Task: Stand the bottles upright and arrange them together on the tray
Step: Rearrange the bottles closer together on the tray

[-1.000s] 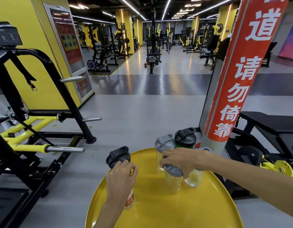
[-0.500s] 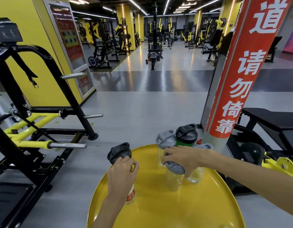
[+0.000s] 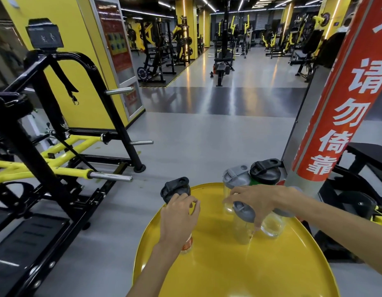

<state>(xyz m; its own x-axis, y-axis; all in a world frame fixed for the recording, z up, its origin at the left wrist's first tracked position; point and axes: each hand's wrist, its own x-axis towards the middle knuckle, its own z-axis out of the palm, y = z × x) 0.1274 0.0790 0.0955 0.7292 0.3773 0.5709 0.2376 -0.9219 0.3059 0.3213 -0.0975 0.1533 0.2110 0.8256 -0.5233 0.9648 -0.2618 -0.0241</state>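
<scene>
A round yellow tray (image 3: 239,273) fills the lower middle of the view. My left hand (image 3: 178,217) wraps an upright clear bottle with a black lid (image 3: 175,188) and an orange label near the tray's left edge. My right hand (image 3: 255,203) grips the grey lid (image 3: 243,212) of a clear bottle standing upright at the tray's middle. Behind it stand a grey-lidded clear bottle (image 3: 235,177) and a black-lidded green bottle (image 3: 265,170). Another clear bottle (image 3: 272,225) stands to the right, its top hidden under my wrist.
A red and grey pillar (image 3: 344,116) rises just past the tray's far right edge. A black and yellow weight machine (image 3: 57,146) stands to the left, its steel pegs pointing toward the tray. A black bench (image 3: 370,157) sits right.
Both hands keep their hold on the same bottles. The view has tipped down and shifted slightly; the bottles stay in place on the tray.
</scene>
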